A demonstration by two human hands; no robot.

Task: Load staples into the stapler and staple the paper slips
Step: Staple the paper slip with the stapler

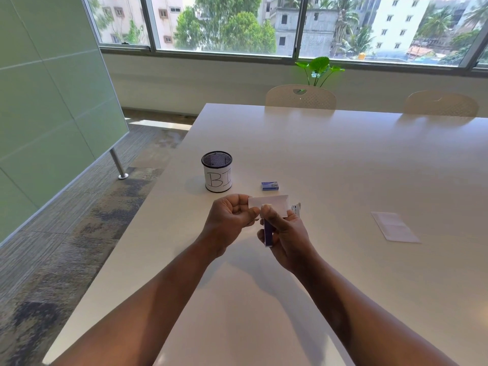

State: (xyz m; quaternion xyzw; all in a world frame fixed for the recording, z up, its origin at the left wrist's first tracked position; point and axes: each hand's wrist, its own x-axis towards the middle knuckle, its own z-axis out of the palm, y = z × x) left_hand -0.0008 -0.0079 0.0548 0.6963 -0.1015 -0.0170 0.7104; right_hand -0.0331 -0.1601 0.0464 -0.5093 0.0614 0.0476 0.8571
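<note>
Left hand [229,220]: raised over the bench [343,159], fingers [250,213] pinched on the left end of a slip [272,203].
Right hand [286,235]: just right of the left hand, wrapped round the stapler [268,233]; thumb on top near the slip's lower edge.
Slip: white, held between the two hands above the bench; long axis runs left to right, flat face toward the camera.
Stapler: dark blue body, gripped upright, long axis roughly vertical, so crosswise to the slip; metal front end [296,208] shows past the fingers at the slip's right lower corner.
Key relation: the slip lies above and just beyond the right fingers, its lower edge meeting the stapler's upper end; whether the edge already sits inside the mouth cannot be told, as the thumb covers it.
Nearer hand: both touch the slip area; the left steers the paper, the right works the stapler.
Step in hand: judged to be lining the slip into the stapler for a press.
Next move calls for: lower edge fed down into the mouth, then a squeeze by the right hand.
Staple box [270,185]: blue, on the bench beyond the hands, apart from them.
Other slips [394,226]: flat on the bench, well to the right.
Cup [217,171]: mesh, paper-wrapped, beyond the left hand.
</note>
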